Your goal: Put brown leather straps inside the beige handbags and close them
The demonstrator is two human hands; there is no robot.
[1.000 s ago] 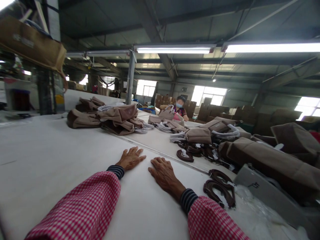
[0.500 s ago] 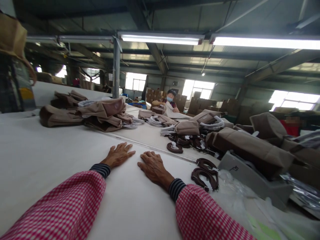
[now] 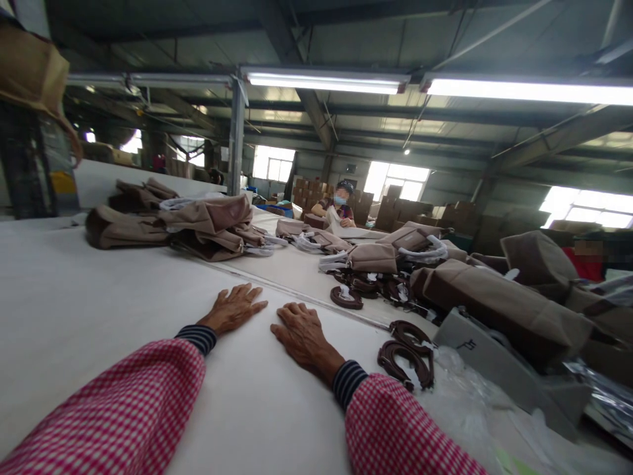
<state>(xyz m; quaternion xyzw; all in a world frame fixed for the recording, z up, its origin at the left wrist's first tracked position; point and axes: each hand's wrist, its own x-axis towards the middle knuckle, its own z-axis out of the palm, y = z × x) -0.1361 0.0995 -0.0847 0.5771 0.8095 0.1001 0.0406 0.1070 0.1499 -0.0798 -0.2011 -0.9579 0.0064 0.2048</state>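
Note:
My left hand (image 3: 233,308) lies palm down on the white table (image 3: 123,316), its fingers stretched out and holding nothing. Close beside it, a small gap away, my right hand (image 3: 305,338) rests flat on the same surface, fingers extended. Coiled dark brown straps (image 3: 406,359) lie to the right of my right hand, with white wrapping on part of them. Another coiled strap (image 3: 346,298) sits a little farther back. Beyond my left hand is a heap of taupe and brown bags (image 3: 212,221), some with white-wrapped handles.
More bags (image 3: 499,303) are piled at the right, beside a grey bin (image 3: 494,363). Clear plastic wrapping (image 3: 459,396) lies in front of the bin. Across the table a masked person (image 3: 343,204) handles pale material. Stacked cartons (image 3: 395,211) stand behind.
The view has shifted slightly, so the scene sits a little more to the right. Both my hands stay flat on the table. The person across has moved their arms with the pale material.

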